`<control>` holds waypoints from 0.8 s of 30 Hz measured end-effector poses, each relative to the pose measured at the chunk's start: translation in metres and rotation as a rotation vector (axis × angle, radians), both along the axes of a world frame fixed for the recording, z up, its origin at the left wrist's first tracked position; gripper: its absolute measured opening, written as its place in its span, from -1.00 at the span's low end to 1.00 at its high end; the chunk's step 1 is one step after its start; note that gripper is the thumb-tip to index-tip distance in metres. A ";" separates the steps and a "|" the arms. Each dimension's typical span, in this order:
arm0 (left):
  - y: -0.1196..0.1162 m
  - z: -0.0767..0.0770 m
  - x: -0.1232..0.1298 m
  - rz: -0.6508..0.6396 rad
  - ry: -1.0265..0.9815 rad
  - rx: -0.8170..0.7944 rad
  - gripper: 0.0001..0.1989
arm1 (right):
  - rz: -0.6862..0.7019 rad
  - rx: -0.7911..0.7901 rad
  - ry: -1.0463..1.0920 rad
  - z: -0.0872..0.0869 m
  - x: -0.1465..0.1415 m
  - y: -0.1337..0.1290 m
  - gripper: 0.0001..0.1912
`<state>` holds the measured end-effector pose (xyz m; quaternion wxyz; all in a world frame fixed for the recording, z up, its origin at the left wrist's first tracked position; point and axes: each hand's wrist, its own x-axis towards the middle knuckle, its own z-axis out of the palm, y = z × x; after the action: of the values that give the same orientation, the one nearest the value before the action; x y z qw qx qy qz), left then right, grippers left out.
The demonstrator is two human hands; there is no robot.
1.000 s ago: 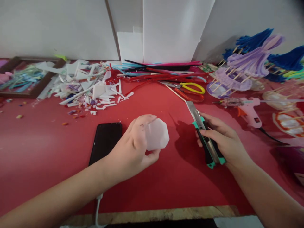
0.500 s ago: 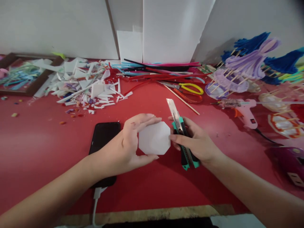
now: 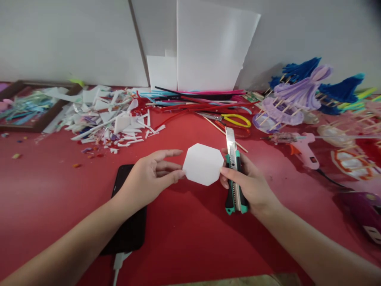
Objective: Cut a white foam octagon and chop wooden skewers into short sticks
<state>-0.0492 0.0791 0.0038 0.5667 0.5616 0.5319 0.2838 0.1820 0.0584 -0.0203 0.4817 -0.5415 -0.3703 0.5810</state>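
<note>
A white eight-sided piece of foam board or card [image 3: 203, 165] is held up above the red table between my two hands. My left hand [image 3: 154, 171] pinches its left corner with the thumb and a finger, while the index finger stretches out above. In my right hand [image 3: 248, 178] is a utility knife [image 3: 235, 182] with black and green grips, its blade bare and pointing away from me. The right thumb tip also presses on the piece's right edge. Partly under my left forearm lies a black phone [image 3: 131, 234] with a white cable [image 3: 119, 262] plugged in.
White scraps [image 3: 104, 111] heap at the back left beside a brown frame [image 3: 38, 126]. Pipe cleaners [image 3: 196, 97] and yellow-handled pliers [image 3: 236, 119] lie at the back. On the right are a pink glue gun [image 3: 308, 149], a purple power strip [image 3: 360, 210] and miniature umbrella-like crafts [image 3: 297, 91].
The white piece has turned and moved slightly right and up. My left hand has shifted from wrapping around it to pinching its left corner. The knife has moved slightly right and stands straighter.
</note>
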 end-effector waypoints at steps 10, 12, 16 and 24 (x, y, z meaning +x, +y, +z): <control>0.004 0.001 -0.001 -0.020 -0.106 0.179 -0.72 | 0.135 0.013 -0.018 -0.004 0.000 -0.002 -0.46; 0.002 0.000 -0.002 -0.066 -0.151 0.154 -0.62 | 0.162 0.024 -0.017 -0.004 0.000 -0.003 -0.47; -0.002 -0.002 -0.003 -0.195 -0.123 0.211 -0.26 | 0.274 0.018 -0.080 -0.004 0.001 -0.006 -0.58; -0.009 -0.004 0.001 -0.290 0.097 0.446 -0.25 | 0.520 0.146 -0.305 0.004 0.000 -0.011 -0.60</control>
<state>-0.0477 0.0706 -0.0005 0.4374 0.7559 0.3968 0.2824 0.1821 0.0469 -0.0166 0.2934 -0.4736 -0.6054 0.5685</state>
